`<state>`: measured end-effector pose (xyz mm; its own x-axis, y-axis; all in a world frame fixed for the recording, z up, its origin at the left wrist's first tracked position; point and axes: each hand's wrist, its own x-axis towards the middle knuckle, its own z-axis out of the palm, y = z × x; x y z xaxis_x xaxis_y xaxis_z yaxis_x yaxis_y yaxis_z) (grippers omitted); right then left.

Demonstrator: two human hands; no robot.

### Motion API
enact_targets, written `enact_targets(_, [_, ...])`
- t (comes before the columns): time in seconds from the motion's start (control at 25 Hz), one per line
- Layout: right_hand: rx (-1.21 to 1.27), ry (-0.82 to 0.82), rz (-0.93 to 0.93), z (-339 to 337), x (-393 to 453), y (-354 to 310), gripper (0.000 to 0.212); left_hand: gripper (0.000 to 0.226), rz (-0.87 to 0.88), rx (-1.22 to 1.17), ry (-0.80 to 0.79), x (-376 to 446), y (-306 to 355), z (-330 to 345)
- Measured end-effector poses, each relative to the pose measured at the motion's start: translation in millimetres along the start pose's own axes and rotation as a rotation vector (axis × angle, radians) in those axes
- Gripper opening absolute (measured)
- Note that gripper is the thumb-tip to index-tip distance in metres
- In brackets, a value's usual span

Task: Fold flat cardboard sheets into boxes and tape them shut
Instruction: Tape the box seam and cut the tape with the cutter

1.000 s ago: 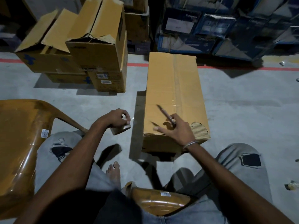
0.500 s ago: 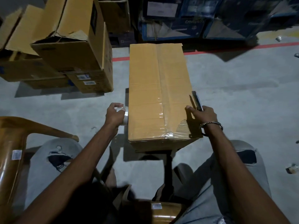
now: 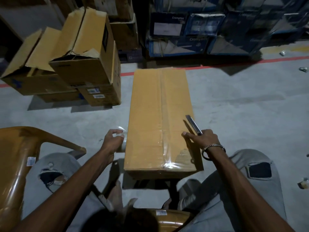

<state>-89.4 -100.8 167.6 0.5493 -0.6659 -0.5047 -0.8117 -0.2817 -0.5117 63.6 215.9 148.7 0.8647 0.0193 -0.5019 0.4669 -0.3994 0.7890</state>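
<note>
Left fingers [image 3: 115, 133] gripping tape roll [image 3: 122, 144] at box [image 3: 150, 114] left edge, right fingers [image 3: 189, 135] clutching knife [image 3: 194, 125] at right edge

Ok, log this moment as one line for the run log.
box: closed, top seam taped | left hand: holds tape roll at box's left side | right hand: holds cutter, rests on box's right edge

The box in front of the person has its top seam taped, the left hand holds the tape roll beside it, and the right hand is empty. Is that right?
Not quite. In the head view the right hand is not empty: it holds a thin blade while resting on the box. The rest stands: the top seam is taped, and the left hand holds the tape roll beside the box.
</note>
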Motion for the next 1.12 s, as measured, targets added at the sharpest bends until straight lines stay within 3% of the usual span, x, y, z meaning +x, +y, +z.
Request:
enact_targets(0.28, [-0.222, -0.117, 0.031, 7.0, -28.1, 14.5, 0.071, 0.016, -0.023, 0.083, -0.022, -38.6, -32.3, -9.7])
enact_targets(0.44, [-0.261, 0.054, -0.049, -5.9, -41.9, -1.1, 0.059, 0.015, 0.168, 0.13, 0.084, -56.4, -14.2, -12.0])
enact_targets(0.56, [-0.102, 0.092, -0.232, -18.5, -50.6, -28.6, 0.045, 0.015, 0.282, 0.095, 0.111, -68.6, 16.0, -17.5])
enact_targets(0.72, [0.319, -0.193, -0.401, -27.5, -71.3, -83.3, 0.042, 0.017, 0.379, 0.122, -0.201, -92.7, 75.4, -8.9])
enact_targets(0.88, [0.431, -0.402, -0.462, -23.6, -63.9, -115.7, 0.046, 0.021, 0.47, 0.184, -0.474, -101.1, 105.0, 3.3])
enact_targets(1.12, [0.51, -0.39, -0.435, -17.6, -35.7, -118.8, 0.033, 0.015, 0.404, 0.152, -0.627, -76.1, 117.4, 35.7])
